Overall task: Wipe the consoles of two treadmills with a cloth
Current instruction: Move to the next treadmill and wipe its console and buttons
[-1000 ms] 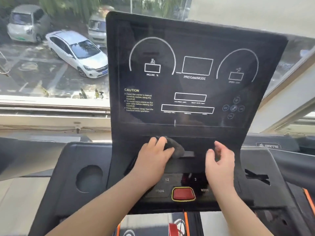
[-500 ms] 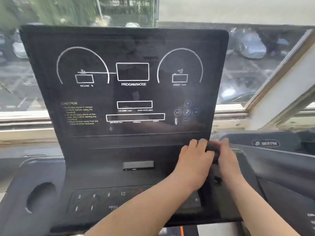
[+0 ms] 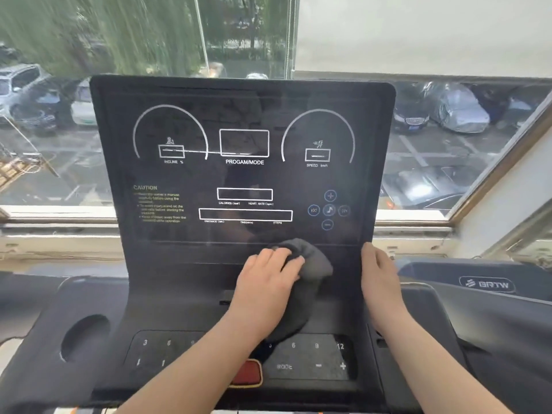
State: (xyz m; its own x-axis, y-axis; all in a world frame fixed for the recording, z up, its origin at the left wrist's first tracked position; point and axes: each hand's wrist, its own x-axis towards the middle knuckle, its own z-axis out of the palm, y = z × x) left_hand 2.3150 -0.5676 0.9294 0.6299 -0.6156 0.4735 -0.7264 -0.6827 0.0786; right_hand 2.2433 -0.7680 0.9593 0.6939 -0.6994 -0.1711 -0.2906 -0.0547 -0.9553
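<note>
Head view, first voice: where is the cloth (image 3: pixel 313 264)?

Second voice: It is a bunched, dark grey wad pressed on the console (image 3: pixel 245 115) at the display's lower edge, about 6 o'clock under the readout boxes. Its tail trails down toward the keypad (image 3: pixel 316 354).

First voice: Who has it?

Second voice: The left grip (image 3: pixel 265 279), with fingers curled over the wad and clasping it. The right grip (image 3: pixel 378 276) sits at the cloth's 3 o'clock, fingers loose and holding nothing. It touches the console's right edge, I judge to steady the panel.

First voice: How should this stroke be done well?

Second voice: I'd flatten the wad so more fabric meets the glossy face. Then make overlapping passes from 9 to 3 o'clock, starting at 12 o'clock and working down, so dust falls onto parts not yet wiped. Go lightly over the round touch icons at the display's 3 o'clock side. At the keypad, mind the red button (image 3: pixel 249 373) at 6 o'clock, since the trailing tail could press it.

First voice: How far along?

Second voice: I cannot tell, because glare hides any smears. The neighbouring treadmill (image 3: pixel 487 283) is at 3 o'clock, and I cannot tell whether it has been wiped.
</note>
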